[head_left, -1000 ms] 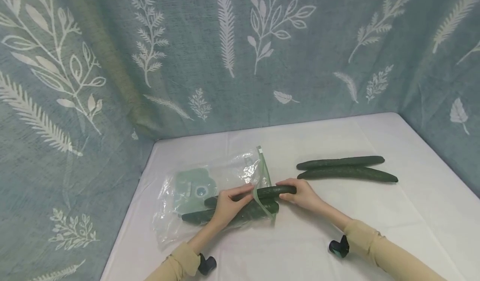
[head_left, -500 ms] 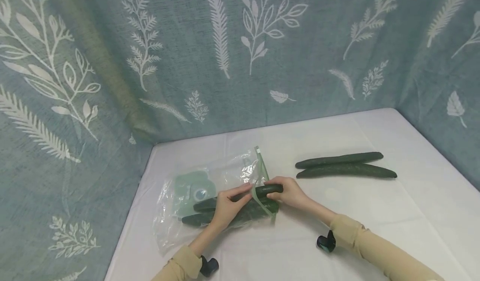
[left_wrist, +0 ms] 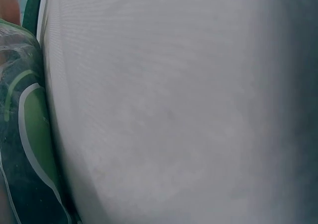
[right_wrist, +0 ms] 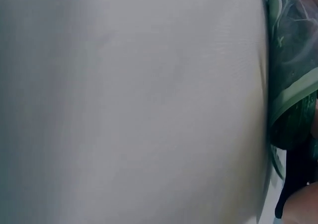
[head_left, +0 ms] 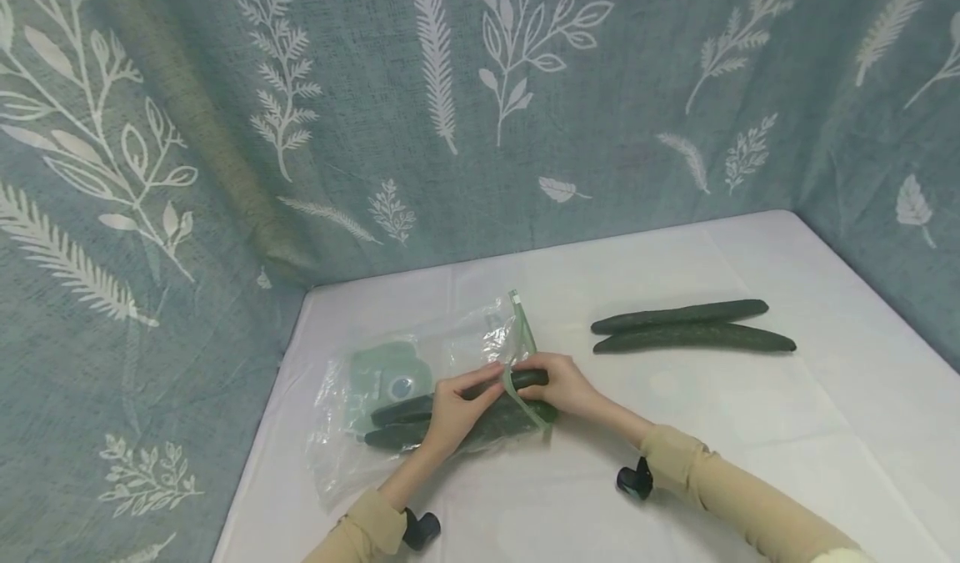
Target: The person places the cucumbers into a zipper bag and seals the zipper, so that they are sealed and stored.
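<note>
A clear zip bag (head_left: pixel 480 329) with a green zip edge and green print lies on the table, its mouth facing right. My left hand (head_left: pixel 453 417) grips the bag near its mouth, thumb and fingers on either side of a cucumber (head_left: pixel 401 411). That cucumber is mostly in the bag; my right hand (head_left: pixel 566 386) pinches its protruding right end. Another cucumber (head_left: pixel 386 438) lies below it in the bag, partly behind the left hand. In the right wrist view a cucumber end (right_wrist: pixel 293 127) shows at the bag's green edge. The left wrist view shows only the printed bag (left_wrist: pixel 37 129) and part of a hand.
Two more cucumbers (head_left: pixel 678 317) lie side by side at the right on the white tablecloth (head_left: pixel 720 438), touching or nearly so. A blue-green leaf-patterned curtain (head_left: pixel 540 171) encloses the back and sides of the table.
My right hand has moved left, pushing the cucumber further into the bag, so less of it sticks out. The left hand has stayed at the bag's mouth.
</note>
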Available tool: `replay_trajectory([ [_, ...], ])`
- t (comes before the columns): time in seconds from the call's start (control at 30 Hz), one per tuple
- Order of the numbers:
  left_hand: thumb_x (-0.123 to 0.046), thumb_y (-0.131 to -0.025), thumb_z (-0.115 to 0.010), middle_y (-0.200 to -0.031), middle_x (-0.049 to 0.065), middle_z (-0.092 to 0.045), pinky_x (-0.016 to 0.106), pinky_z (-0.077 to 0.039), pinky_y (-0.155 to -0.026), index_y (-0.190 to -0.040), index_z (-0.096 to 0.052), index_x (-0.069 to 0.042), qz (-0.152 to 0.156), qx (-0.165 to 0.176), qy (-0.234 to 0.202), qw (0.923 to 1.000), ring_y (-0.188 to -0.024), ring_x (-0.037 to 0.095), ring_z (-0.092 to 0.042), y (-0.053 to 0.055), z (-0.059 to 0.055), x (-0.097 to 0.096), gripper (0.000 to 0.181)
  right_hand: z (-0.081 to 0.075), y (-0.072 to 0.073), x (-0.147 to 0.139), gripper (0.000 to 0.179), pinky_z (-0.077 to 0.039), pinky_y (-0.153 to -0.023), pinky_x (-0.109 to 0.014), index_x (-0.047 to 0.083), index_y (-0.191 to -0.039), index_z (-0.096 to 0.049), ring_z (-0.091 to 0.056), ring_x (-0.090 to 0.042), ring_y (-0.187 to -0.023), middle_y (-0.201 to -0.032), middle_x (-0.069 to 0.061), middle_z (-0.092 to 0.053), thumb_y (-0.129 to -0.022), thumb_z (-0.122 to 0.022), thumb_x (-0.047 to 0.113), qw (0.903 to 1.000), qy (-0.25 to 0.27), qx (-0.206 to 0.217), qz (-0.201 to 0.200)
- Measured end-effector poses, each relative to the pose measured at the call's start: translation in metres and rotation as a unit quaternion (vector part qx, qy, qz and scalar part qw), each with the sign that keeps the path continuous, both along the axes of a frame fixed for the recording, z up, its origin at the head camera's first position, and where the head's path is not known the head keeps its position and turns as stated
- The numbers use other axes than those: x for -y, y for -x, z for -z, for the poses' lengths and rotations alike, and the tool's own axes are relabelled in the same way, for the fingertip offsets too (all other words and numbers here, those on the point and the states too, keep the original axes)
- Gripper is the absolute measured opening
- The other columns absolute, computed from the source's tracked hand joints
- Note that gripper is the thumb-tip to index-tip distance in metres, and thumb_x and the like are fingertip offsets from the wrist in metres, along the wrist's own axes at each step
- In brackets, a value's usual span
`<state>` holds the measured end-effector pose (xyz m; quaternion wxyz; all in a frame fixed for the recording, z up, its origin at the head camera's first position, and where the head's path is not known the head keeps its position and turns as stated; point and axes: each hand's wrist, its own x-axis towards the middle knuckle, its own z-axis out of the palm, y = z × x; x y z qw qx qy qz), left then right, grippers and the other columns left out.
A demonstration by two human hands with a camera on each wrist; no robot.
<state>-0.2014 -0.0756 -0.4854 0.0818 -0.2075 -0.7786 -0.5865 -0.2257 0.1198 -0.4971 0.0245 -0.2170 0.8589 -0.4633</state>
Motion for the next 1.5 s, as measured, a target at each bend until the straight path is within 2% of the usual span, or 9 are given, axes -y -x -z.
replay_trajectory([
  [0.07, -0.005, -0.080, -0.074, -0.109, 0.016, -0.070, 0.022, -0.050, -0.096, -0.104, -0.071, 0.001, 0.002, -0.002, -0.010, 0.9999, -0.111, 0.008, -0.063, 0.004, 0.009, 0.001, 0.025, 0.000, 0.001, 0.001, 0.037, -0.049, -0.097, -0.048, 0.000, -0.112, -0.066, -0.063, -0.031, -0.109, -0.111, -0.014, -0.070, -0.077, -0.076, 0.008, 1.0000, -0.004, 0.000, -0.001],
  [0.4, 0.000, -0.079, -0.073, -0.108, 0.017, -0.070, 0.020, -0.050, -0.095, -0.103, -0.070, 0.003, -0.005, -0.012, -0.017, 0.9998, -0.109, 0.002, -0.062, 0.005, 0.010, 0.000, 0.025, -0.004, 0.010, 0.007, 0.036, -0.052, -0.094, -0.046, -0.003, -0.113, -0.065, -0.063, -0.032, -0.108, -0.112, -0.017, -0.069, -0.078, -0.074, 0.005, 0.9990, -0.018, 0.036, -0.022],
  [0.67, 0.002, -0.079, -0.071, -0.106, 0.020, -0.068, 0.019, -0.050, -0.094, -0.102, -0.069, 0.007, -0.014, -0.009, -0.003, 0.9999, -0.107, 0.000, -0.062, -0.006, -0.022, -0.006, 0.024, -0.008, 0.014, 0.020, 0.031, -0.046, -0.102, -0.050, -0.002, -0.107, -0.068, -0.062, -0.034, -0.112, -0.109, -0.017, -0.070, -0.077, -0.073, 0.004, 0.9989, -0.006, 0.033, -0.032],
  [0.77, 0.001, -0.079, -0.071, -0.107, 0.019, -0.068, 0.022, -0.050, -0.096, -0.104, -0.068, 0.006, -0.014, -0.002, 0.004, 0.9999, -0.109, 0.003, -0.062, -0.007, -0.026, -0.007, 0.025, -0.009, 0.014, 0.025, 0.029, -0.047, -0.101, -0.050, -0.001, -0.102, -0.069, -0.063, -0.033, -0.110, -0.107, -0.016, -0.071, -0.075, -0.076, 0.010, 0.9987, 0.007, 0.042, -0.027],
  [0.9, 0.001, -0.079, -0.071, -0.108, 0.018, -0.069, 0.027, -0.051, -0.097, -0.104, -0.068, 0.004, -0.021, -0.002, 0.005, 0.9998, -0.109, 0.006, -0.063, -0.002, -0.015, -0.005, 0.025, -0.008, 0.014, 0.031, 0.026, -0.052, -0.095, -0.045, -0.001, -0.096, -0.069, -0.066, -0.030, -0.103, -0.102, -0.016, -0.072, -0.074, -0.077, 0.011, 0.9979, 0.012, 0.059, -0.023],
  [1.03, 0.000, -0.079, -0.072, -0.109, 0.015, -0.069, 0.029, -0.051, -0.097, -0.104, -0.070, 0.001, -0.027, 0.006, -0.008, 0.9996, -0.110, 0.008, -0.064, 0.006, 0.001, -0.002, 0.026, -0.008, 0.013, 0.035, 0.026, -0.052, -0.096, -0.044, -0.001, -0.097, -0.068, -0.065, -0.029, -0.104, -0.104, -0.015, -0.071, -0.074, -0.076, 0.010, 0.9979, 0.012, 0.061, -0.015],
  [1.1, -0.002, -0.079, -0.073, -0.111, 0.014, -0.069, 0.028, -0.051, -0.097, -0.105, -0.070, 0.000, -0.026, 0.007, -0.016, 0.9995, -0.110, 0.008, -0.064, 0.007, 0.003, -0.001, 0.026, -0.009, 0.012, 0.036, 0.029, -0.051, -0.097, -0.044, -0.001, -0.099, -0.068, -0.065, -0.029, -0.104, -0.105, -0.015, -0.071, -0.075, -0.075, 0.012, 0.9978, 0.018, 0.062, -0.015],
  [1.37, -0.004, -0.081, -0.072, -0.113, 0.013, -0.068, 0.033, -0.049, -0.100, -0.107, -0.069, 0.000, -0.017, 0.022, -0.011, 0.9996, -0.114, 0.012, -0.062, 0.012, 0.005, -0.002, 0.026, -0.005, 0.011, 0.034, 0.046, -0.047, -0.103, -0.043, 0.003, -0.112, -0.064, -0.061, -0.027, -0.115, -0.119, -0.011, -0.067, -0.075, -0.076, 0.027, 0.9975, 0.015, 0.063, -0.028],
  [1.5, -0.003, -0.081, -0.071, -0.113, 0.018, -0.067, 0.036, -0.049, -0.100, -0.106, -0.069, 0.003, -0.013, 0.043, -0.012, 0.9989, -0.114, 0.016, -0.062, 0.008, -0.007, -0.005, 0.026, -0.002, 0.011, 0.030, 0.035, -0.050, -0.099, -0.045, 0.003, -0.103, -0.069, -0.063, -0.028, -0.112, -0.111, -0.012, -0.070, -0.078, -0.075, 0.027, 0.9976, 0.001, 0.064, -0.026],
])
